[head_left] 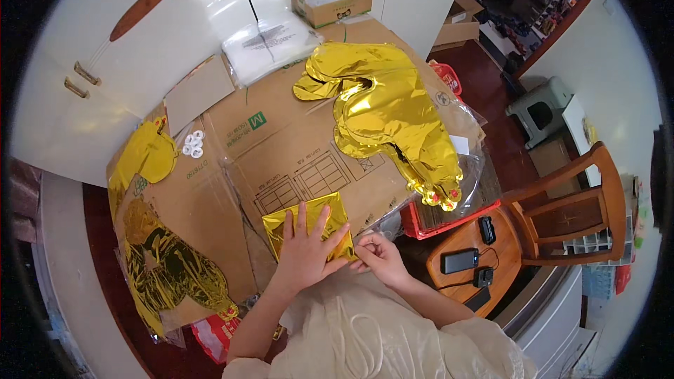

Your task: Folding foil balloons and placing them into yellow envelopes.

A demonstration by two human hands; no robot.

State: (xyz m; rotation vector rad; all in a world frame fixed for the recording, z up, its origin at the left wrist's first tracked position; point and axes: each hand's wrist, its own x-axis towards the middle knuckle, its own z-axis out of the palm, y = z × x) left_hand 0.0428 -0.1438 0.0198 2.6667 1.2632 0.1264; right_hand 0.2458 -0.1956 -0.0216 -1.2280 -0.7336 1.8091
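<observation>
A gold foil balloon [325, 205], folded into a flat rectangle, lies at the near edge of the cardboard-covered table. My left hand [307, 249] rests flat on top of it with fingers spread. At its lower right corner, my right hand [375, 256] has thumb and fingertips pinched together on the foil edge; the fingers partly hide that corner. Farther right lies a stack of flat, uninflated gold foil balloons [390, 109] with curved outlines. More gold foil balloons [172, 267] hang over the left side of the table, beneath another gold piece [151, 154].
Several small white rolls [192, 144] sit left of centre. Clear plastic bags [270, 49] and a carton of white strips [332, 1] stand at the back. On the right, a wooden chair [449, 282] holds a black power bank [460, 261] and small devices, near a red basket [449, 228].
</observation>
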